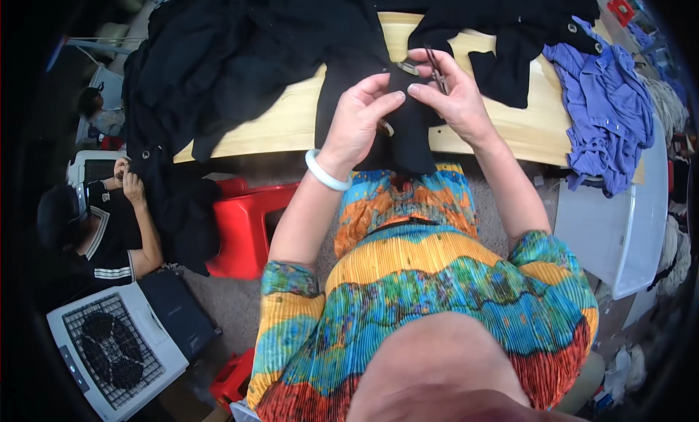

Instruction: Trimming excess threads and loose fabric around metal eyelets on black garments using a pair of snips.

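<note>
Both my hands are raised over a black garment [357,94] that hangs over the near edge of the table. My right hand [462,101] is closed on small dark thread snips [437,71], which point upward between the fingers. A pale curved piece [408,68] shows by its fingertips; I cannot tell what it is. My left hand [357,120] has a pale bangle [326,171] at the wrist. Its fingers are curled, with the thumb tip brought close to the right thumb. Whatever lies between these fingertips is too small to make out.
More black garments [226,50] spread across the wooden table [542,120]. Purple striped cloth [604,101] heaps at its right end, by a white bin [633,218]. A red stool [244,218], a co-worker [95,225] and a fan unit [116,349] are on the left.
</note>
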`<state>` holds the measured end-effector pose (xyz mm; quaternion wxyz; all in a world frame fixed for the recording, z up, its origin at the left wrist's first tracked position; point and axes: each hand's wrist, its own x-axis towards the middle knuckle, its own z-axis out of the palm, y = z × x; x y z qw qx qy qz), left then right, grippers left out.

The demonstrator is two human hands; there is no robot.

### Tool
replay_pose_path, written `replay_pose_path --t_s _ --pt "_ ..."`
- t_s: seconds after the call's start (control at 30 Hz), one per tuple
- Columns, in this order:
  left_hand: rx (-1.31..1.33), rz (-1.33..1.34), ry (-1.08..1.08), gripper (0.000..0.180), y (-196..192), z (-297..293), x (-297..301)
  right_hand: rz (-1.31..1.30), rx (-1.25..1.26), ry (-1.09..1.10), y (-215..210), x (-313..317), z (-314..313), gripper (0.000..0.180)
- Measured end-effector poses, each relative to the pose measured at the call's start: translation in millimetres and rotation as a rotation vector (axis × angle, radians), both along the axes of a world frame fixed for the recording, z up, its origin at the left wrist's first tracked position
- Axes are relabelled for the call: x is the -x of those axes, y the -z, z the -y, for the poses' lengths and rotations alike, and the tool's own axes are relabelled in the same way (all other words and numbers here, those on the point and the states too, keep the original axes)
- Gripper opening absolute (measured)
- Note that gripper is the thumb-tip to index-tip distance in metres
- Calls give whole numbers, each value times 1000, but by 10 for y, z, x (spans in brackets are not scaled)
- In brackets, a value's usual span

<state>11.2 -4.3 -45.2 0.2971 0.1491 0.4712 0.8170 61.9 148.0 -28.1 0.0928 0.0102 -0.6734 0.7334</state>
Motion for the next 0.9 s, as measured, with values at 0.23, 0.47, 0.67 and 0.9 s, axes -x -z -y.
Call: replay_pose_path --t_s 0.23,0.47,0.67,0.9 --pt "353 -688 -516 27 79 -87 -73 -51 -30 114 67 38 62 39" --pt "465 -923 -626 33 104 -128 -19 -84 -106 132 39 54 89 38" --pt "278 -504 -333 30 28 -120 22 -56 -92 97 94 62 46 39" --pt "296 -512 -399 18 -7 -129 83 -62 -82 96 91 66 68 41"
